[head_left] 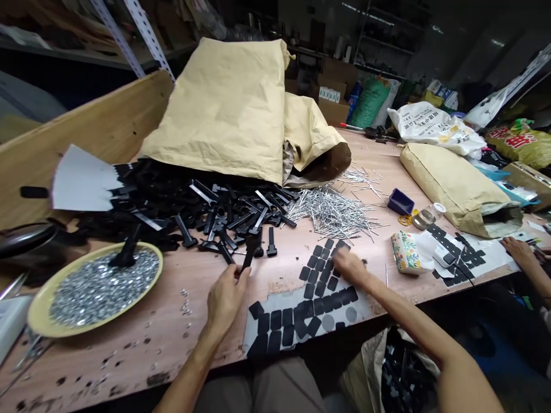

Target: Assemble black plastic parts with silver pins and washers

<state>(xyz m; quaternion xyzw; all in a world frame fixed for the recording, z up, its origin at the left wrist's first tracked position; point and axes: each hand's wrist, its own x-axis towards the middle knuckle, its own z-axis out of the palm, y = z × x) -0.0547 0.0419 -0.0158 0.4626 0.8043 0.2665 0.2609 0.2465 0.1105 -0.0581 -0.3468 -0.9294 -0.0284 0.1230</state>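
The left hand (226,295) has thumb and fingers pinched on a long, narrow black plastic piece (250,252), held at the near edge of a heap of similar black plastic pieces with flat silvery strips (224,221); the right hand (350,267) is bent down over the upper rows of flat black rounded-square pads (309,291), and whether its fingertips grip one cannot be told; more pads lie in rows just below, on a pale grey rectangular sheet (279,300) at the front of the wooden-topped desk (185,275); beyond the right hand spreads a loose pile of thin silvery metal rods (336,212); to the left stands a yellow oval dish (41,315) filled with small shiny silvery bits (94,287), a black piece propped upright among them; behind the heap rests a large tan paper sack (224,109); farther right are a small dark-blue open box (400,202), a clear glass jar (425,218) and a flower-patterned tissue box (404,252); at the far right, another person's hand (519,252) is at the desk's edge.
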